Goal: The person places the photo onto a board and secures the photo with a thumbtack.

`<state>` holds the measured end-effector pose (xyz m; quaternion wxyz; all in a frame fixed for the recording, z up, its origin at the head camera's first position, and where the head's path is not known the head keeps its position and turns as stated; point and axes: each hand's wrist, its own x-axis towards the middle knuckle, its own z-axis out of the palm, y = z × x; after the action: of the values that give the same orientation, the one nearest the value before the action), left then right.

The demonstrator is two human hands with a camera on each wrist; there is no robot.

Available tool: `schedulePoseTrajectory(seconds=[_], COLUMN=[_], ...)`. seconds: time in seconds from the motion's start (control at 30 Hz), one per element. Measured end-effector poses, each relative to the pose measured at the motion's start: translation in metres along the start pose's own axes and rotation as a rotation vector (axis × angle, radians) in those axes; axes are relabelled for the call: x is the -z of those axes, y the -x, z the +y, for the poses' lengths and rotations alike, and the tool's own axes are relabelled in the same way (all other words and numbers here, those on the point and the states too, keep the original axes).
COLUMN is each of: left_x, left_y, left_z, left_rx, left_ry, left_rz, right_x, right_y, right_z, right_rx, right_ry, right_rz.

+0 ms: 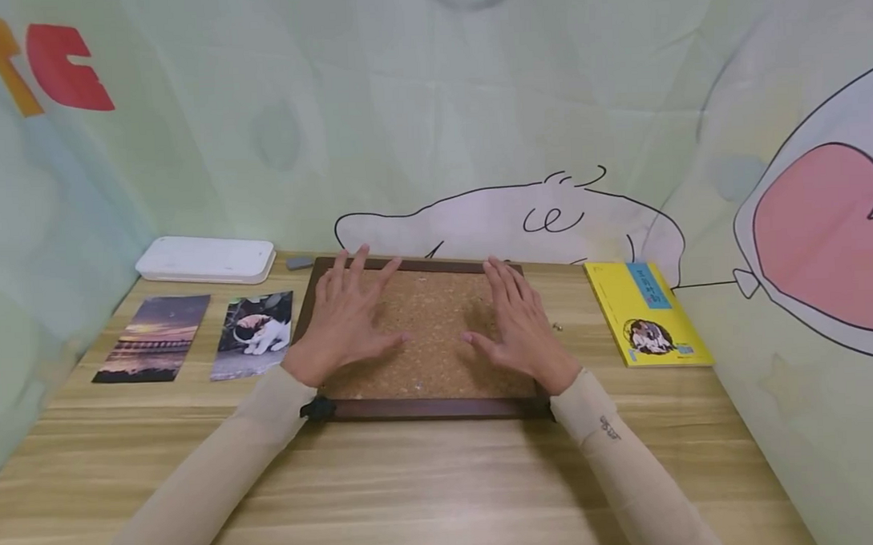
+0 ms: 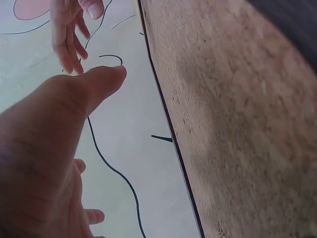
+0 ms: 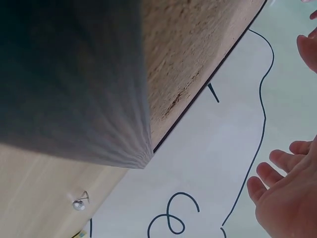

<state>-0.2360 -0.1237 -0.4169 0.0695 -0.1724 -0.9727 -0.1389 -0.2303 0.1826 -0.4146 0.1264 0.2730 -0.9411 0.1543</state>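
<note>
Sleeves [image 1: 205,465], 8 and 4 o'clock; left hand [image 1: 347,316], right hand [image 1: 516,326] spread over corkboard [image 1: 434,329], empty; suggest even two-sided contact.

A white case [image 1: 207,260] lies near a small grey block [image 1: 300,263], a yellow book [image 1: 643,309] to the right.

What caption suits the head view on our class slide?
Left hand, right hand over a cork board, between two photos and a book.
</note>
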Motion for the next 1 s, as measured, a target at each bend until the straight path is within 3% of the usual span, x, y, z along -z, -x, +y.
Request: schedulePoseTrajectory(seconds=[0.53, 1.0], left_x=[0.004, 0.006], left_y=[0.002, 0.003], left_z=[-0.009, -0.017], left_rx=[0.011, 0.041], left_ry=[0.021, 0.042], left_rz=[-0.014, -0.005], right_x=[0.002, 0.005], right_y=[0.002, 0.002], right_z=[0.004, 0.017], right_rx=[0.008, -0.033], right_ry=[-0.037, -0.044], right_rz=[0.055, 0.078])
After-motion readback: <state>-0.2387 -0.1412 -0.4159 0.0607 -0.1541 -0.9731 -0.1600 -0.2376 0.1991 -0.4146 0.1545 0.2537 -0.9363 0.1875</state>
